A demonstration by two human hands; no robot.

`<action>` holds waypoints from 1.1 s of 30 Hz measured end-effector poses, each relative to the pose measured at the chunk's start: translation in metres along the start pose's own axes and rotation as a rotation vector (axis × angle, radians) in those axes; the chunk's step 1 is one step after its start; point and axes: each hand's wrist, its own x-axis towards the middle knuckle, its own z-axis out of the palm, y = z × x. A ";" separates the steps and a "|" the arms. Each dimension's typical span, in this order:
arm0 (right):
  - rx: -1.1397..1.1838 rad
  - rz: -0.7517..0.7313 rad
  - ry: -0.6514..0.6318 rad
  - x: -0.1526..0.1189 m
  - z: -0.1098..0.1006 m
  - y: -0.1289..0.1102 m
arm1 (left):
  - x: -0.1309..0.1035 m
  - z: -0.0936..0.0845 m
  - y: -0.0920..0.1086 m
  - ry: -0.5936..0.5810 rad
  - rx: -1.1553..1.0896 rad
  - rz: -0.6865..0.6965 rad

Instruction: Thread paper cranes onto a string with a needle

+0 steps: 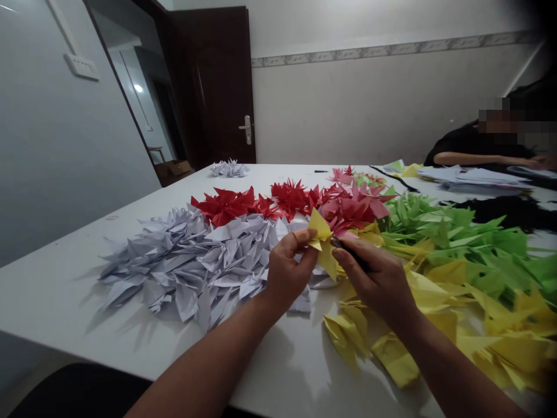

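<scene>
Between the thumb and fingers of my left hand (292, 264) is a yellow folded-paper flower (321, 227) with pointed petals. My right hand (378, 277) grips a dark, slim, pen-like tool (354, 253), its tip close to the flower's middle; its exact kind I cannot make out. A big heap of white folded-paper pieces (187, 261) lies left of my hands. Red paper flowers (226, 204) and pink ones (357, 204) sit just beyond them. To the right spread yellow folded papers (435, 290) and green ones (461, 232).
All this lies on a white table (56, 273). A small white paper pile (229, 168) stands at its far edge. At the far right, a person in dark clothing (461, 145) leans over the table behind stacked papers (474, 176) and black stringy material (505, 212).
</scene>
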 end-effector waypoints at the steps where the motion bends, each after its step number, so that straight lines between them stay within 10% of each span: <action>1: -0.003 -0.016 0.001 0.000 0.000 0.000 | 0.000 0.000 -0.002 0.001 0.010 0.014; 13: 0.099 0.015 -0.047 -0.003 0.005 -0.004 | 0.008 0.002 0.001 0.154 -0.177 0.010; 33: 0.455 0.290 -0.098 -0.001 0.004 0.002 | 0.004 0.008 0.011 0.036 -0.357 -0.227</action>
